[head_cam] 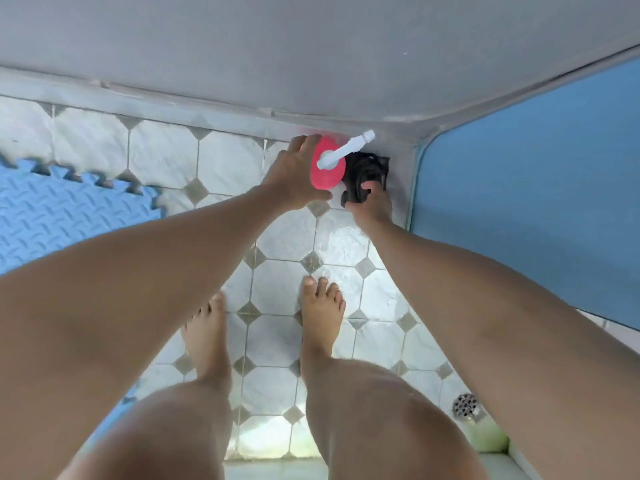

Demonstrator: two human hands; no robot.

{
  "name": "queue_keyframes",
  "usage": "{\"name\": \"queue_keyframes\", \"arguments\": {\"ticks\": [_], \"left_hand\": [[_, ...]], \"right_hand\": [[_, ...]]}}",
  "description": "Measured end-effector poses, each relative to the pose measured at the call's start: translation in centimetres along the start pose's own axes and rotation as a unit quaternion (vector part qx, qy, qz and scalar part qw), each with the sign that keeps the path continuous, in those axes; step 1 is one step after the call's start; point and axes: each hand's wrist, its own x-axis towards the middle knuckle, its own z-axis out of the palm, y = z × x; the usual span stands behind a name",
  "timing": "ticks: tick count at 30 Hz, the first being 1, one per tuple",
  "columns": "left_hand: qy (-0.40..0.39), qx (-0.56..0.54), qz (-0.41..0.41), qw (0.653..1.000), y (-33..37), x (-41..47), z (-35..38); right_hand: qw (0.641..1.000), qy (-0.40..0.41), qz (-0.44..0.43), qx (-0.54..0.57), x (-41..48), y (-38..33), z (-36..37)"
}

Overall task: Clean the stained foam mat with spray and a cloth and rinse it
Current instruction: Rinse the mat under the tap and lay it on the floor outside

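My left hand [296, 174] grips the bottle [327, 169], right hand [372, 200] clutches the cloth [363, 171] (tiles [284, 341] look wet), so I might slip.

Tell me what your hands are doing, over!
Left hand grips pink spray bottle. Right hand grips dark cloth. Foam mat apart on tiles, untouched.
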Motion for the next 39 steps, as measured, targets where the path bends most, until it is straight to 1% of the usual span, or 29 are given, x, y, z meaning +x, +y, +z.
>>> {"name": "queue_keyframes", "arguments": {"ticks": [2, 5, 8, 11, 13, 16, 18, 20, 22, 25, 27, 29, 31, 33, 37, 39], "left_hand": [[0.004, 0.021, 0.02, 1.0, -0.5, 1.9, 1.3], [0.044, 0.024, 0.024, 0.998, -1.1, 3.3, 2.8], [0.041, 0.031, 0.039, 0.998, -1.5, 2.8, 2.3], [0.038, 0.058, 0.041, 0.997, -0.9, -0.2, -0.7], [0.046, 0.049, 0.041, 0.997, 0.9, -3.8, -3.9], [0.062, -0.002, 0.048, 0.997, 5.8, -11.5, -10.7], [0.07, -0.045, 0.059, 0.995, 9.8, -17.3, -15.5], [0.063, -0.053, 0.092, 0.992, 14.2, -23.0, -20.0], [0.049, -0.025, 0.142, 0.988, 19.0, -27.8, -23.9], [0.002, -0.011, 0.213, 0.977, 26.6, -34.7, -28.9], [-0.041, 0.006, 0.261, 0.965, 31.4, -38.7, -31.0], [-0.087, 0.032, 0.309, 0.946, 36.2, -41.9, -32.3], [-0.125, 0.065, 0.355, 0.924, 41.2, -44.8, -32.4], [-0.158, 0.096, 0.4, 0.898, 46.2, -47.7, -31.2], [-0.225, 0.127, 0.48, 0.838, 55.5, -52.7, -25.6], [-0.246, 0.128, 0.517, 0.81, 60.2, -54.4, -21.6]], "right_hand": [[0.999, 0.032, -0.008, -0.032, 2.0, 0.6, 1.9], [0.996, 0.068, -0.001, -0.06, 4.0, 1.0, 3.2], [0.998, 0.066, -0.004, -0.017, 4.0, 0.8, 1.8], [0.996, 0.079, -0.011, 0.037, 1.0, -0.3, -1.8], [0.994, 0.085, -0.02, 0.069, -3.1, -1.9, -5.3], [0.99, 0.038, -0.002, 0.139, -12.2, -4.6, -11.4], [0.989, 0.019, -0.018, 0.148, -18.9, -6.1, -15.7], [0.986, 0.02, -0.04, 0.162, -26.0, -7.3, -20.4], [0.976, 0.034, -0.035, 0.213, -32.9, -7.9, -25.3], [0.946, 0.031, -0.009, 0.322, -43.2, -7.4, -32.2], [0.909, 0.045, 0.01, 0.415, -50.1, -6.7, -36.7], [0.865, 0.039, 0.017, 0.5, -56.6, -5.4, -40.8], [0.844, 0.058, 0.02, 0.533, -62.2, -2.8, -43.6], [0.823, 0.126, 0.047, 0.552, -66.7, 1.2, -45.5], [0.794, 0.271, 0.092, 0.536, -73.2, 9.6, -49.1], [0.761, 0.34, 0.122, 0.538, -75.3, 13.9, -50.7]]}}
